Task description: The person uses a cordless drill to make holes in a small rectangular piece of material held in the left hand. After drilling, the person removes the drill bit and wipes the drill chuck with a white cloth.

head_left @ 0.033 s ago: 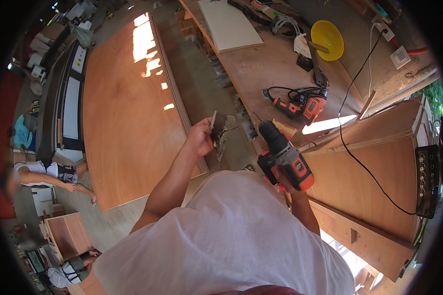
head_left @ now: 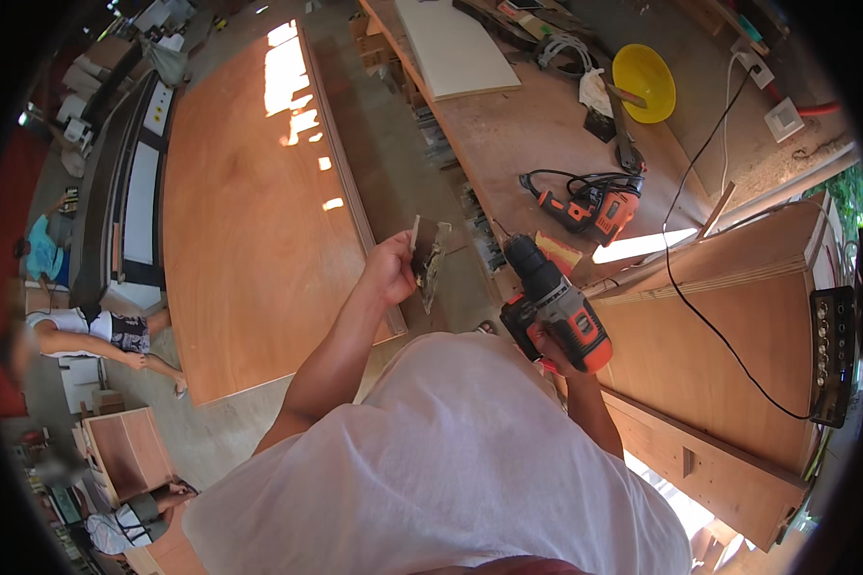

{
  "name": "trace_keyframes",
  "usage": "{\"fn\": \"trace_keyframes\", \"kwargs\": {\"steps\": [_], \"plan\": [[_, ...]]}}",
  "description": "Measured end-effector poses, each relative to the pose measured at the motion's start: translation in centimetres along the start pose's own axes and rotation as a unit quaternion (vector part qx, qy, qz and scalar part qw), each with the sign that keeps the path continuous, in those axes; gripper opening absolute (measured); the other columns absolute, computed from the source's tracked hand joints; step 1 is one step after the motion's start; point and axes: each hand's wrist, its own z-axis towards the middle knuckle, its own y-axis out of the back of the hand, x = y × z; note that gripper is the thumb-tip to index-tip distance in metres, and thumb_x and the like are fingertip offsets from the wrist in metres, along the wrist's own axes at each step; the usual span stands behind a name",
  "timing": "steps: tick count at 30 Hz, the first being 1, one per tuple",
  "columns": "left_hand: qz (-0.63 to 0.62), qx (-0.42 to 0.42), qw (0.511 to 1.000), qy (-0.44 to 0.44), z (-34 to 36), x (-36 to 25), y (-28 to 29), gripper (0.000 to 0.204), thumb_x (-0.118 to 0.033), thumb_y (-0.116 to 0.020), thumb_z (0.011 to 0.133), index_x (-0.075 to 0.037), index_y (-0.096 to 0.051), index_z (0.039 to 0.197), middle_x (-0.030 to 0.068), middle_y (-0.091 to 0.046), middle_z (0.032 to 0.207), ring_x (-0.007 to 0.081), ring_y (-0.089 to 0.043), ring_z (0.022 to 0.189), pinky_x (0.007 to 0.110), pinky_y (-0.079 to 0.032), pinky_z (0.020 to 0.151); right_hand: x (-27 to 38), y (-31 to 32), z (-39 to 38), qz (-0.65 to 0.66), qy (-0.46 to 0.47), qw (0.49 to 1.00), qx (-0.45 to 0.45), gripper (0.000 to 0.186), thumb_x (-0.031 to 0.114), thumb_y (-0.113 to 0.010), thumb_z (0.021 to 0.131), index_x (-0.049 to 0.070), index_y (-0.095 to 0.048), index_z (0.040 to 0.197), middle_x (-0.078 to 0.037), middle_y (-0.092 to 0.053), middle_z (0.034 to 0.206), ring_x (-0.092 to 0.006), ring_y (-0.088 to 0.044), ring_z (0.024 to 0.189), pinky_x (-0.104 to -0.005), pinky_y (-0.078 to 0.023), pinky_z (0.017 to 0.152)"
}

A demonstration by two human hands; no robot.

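In my left hand [head_left: 390,270] is a small flat brown piece [head_left: 426,257] with a ragged, pale-smeared edge; its exact kind is unclear. The fingers pinch it by the near side. My right hand [head_left: 558,353] grips an orange and black cordless drill [head_left: 575,321] by its handle, chuck pointing away and up to the left. A thin bit sticks out of the chuck. The drill partly hides the fingers. Both hands are raised in front of my white shirt, apart from each other.
A large wooden panel [head_left: 259,240] lies to the left. On the workbench [head_left: 489,125] sit a corded orange power tool [head_left: 604,206], a yellow bowl [head_left: 657,67] and a white board [head_left: 455,48]. A wooden cabinet [head_left: 710,326] stands at right. Other people [head_left: 91,331] are at far left.
The surroundings have shifted very slightly in the picture, with the bench things a little farther right. My hands, the drill and the flat piece keep their places.
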Motion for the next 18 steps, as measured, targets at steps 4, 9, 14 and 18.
{"fn": "trace_keyframes", "kwargs": {"steps": [4,9,14,18], "plan": [[-0.073,-0.076,0.994,-0.024,-4.3,-0.3,2.4,0.02,-0.009,-0.049,0.092,-0.001,-0.058,0.108,0.0123,-0.066,0.102,0.0248,-0.064,0.095,0.042,-0.054,0.084,1.7,-3.8,-0.5,0.055,-0.014,0.998,0.037,0.02,-0.001,-0.062,0.072,0.007,-0.062,0.09,-0.001,-0.062,0.083,-0.0141,-0.059,0.077,-0.0303,-0.048,0.067],[0.024,-0.124,0.989,-0.078,-10.8,-0.4,3.9,0.028,-0.026,-0.057,0.096,0.0,-0.062,0.106,0.0104,-0.068,0.101,0.0216,-0.066,0.092,0.038,-0.054,0.082,4.3,-7.1,-2.1,0.137,0.031,0.986,0.089,0.02,-0.002,-0.06,0.071,0.006,-0.06,0.09,-0.001,-0.058,0.08,-0.0123,-0.055,0.072,-0.0281,-0.046,0.064],[0.168,-0.149,0.971,-0.088,-17.2,-2.4,7.6,0.026,-0.024,-0.057,0.095,0.0,-0.066,0.099,0.0058,-0.068,0.089,0.0144,-0.064,0.08,0.031,-0.052,0.073,5.3,-10.2,-4.1,0.159,-0.003,0.975,0.156,0.02,0.0,-0.063,0.073,0.006,-0.06,0.092,-0.001,-0.057,0.081,-0.0118,-0.054,0.073,-0.0282,-0.046,0.063],[0.231,-0.195,0.942,-0.147,-20.4,-3.5,6.3,0.022,-0.02,-0.053,0.095,-0.002,-0.065,0.09,0.0019,-0.064,0.08,0.0088,-0.057,0.069,0.026,-0.046,0.061,5.3,-11.8,-3.4,0.189,-0.023,0.961,0.201,0.024,0.002,-0.067,0.076,0.006,-0.061,0.098,-0.002,-0.061,0.084,-0.0117,-0.058,0.075,-0.0277,-0.049,0.066]]}}
